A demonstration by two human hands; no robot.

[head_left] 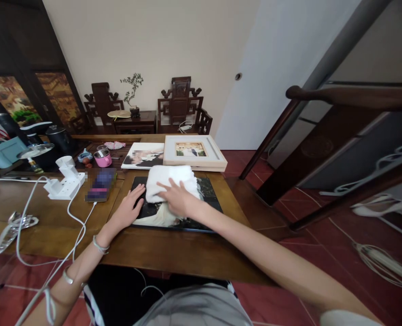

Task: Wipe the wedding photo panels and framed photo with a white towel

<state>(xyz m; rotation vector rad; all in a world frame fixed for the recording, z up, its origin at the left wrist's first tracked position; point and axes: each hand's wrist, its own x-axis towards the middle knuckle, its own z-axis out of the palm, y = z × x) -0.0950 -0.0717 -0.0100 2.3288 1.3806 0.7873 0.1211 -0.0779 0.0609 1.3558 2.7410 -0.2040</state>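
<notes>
Spread and holding nothing, the right grip [178,197] lies on a white cloth [167,174], the left grip [129,208] on a dark picture [212,195]; a pale frame [191,158] sits behind (phone [101,184] leftward).

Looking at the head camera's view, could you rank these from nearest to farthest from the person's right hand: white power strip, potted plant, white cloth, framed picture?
1. White cloth: under the right hand, touching it.
2. Framed picture: just beyond the cloth.
3. White power strip: left side of the table.
4. Potted plant: past the table, near the wall.
</notes>
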